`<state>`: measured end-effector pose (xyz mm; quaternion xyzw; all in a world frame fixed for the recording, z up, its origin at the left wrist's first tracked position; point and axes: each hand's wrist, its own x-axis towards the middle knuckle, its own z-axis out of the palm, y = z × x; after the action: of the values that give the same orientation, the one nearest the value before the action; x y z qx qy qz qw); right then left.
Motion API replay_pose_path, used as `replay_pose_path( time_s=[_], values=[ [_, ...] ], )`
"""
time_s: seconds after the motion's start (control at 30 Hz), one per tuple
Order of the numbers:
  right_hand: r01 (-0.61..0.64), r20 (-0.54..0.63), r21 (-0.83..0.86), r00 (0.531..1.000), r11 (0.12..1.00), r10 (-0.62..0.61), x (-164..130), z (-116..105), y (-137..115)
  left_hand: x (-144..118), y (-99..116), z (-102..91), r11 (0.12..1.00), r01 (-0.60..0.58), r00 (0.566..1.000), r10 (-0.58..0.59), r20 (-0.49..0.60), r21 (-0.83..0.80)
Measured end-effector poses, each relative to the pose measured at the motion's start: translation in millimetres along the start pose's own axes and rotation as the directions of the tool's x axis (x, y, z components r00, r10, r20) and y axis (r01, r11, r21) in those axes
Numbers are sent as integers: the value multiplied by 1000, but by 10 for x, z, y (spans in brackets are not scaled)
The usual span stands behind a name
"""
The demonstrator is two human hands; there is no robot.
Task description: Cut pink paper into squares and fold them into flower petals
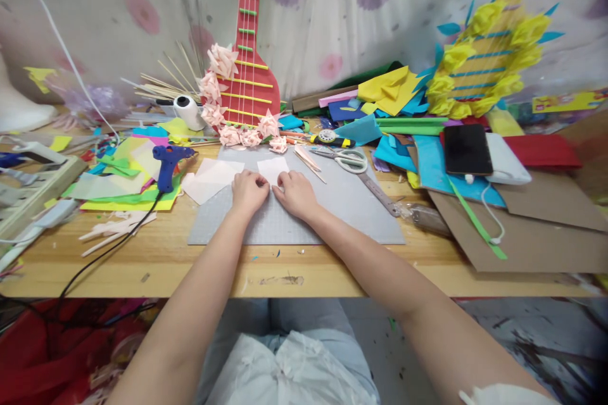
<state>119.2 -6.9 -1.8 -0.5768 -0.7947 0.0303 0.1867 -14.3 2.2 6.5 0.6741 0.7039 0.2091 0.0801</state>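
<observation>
Both my hands rest side by side on a grey cutting mat (342, 202) at the middle of the wooden table. My left hand (249, 192) and my right hand (295, 193) pinch the near edge of a small pale pink paper square (273, 169), fingers curled on it. A stack of similar pale paper sheets (211, 178) lies just left of the square, half on the mat. Finished pink paper flowers (240, 134) line the bottom of a red cardboard guitar (249, 76) behind the mat.
A blue glue gun (168, 161) with a black cord lies left of the mat on coloured paper. Scissors (349, 159), a metal ruler (380, 195), a rotary cutter (325, 137), a black phone (467, 149) and brown cardboard (532, 234) sit to the right. A yellow-flowered guitar (489, 57) leans at the back right.
</observation>
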Motion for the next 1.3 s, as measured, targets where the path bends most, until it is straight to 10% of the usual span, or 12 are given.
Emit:
replay_pose_path(
  time_s=[0.6, 0.87, 1.0, 1.3],
  values=[
    [66, 40, -4, 997, 998, -66, -34, -29, 25, -16, -72, -41, 999, 4, 996, -1, -84, 43],
    [58, -45, 252, 998, 966, -49, -12, -13, 117, 54, -174, -66, 912, -401, 915, 403, 13, -83],
    [-25, -146, 451, 984, 892, 101, 33, 2, 238, 50, -183, -27, 935, -354, 929, 353, 113, -15],
    [-24, -275, 565, 937, 825, 215, 42, -41, 318, -209, 136, -10, 963, -216, 972, 227, -55, 161]
  ],
)
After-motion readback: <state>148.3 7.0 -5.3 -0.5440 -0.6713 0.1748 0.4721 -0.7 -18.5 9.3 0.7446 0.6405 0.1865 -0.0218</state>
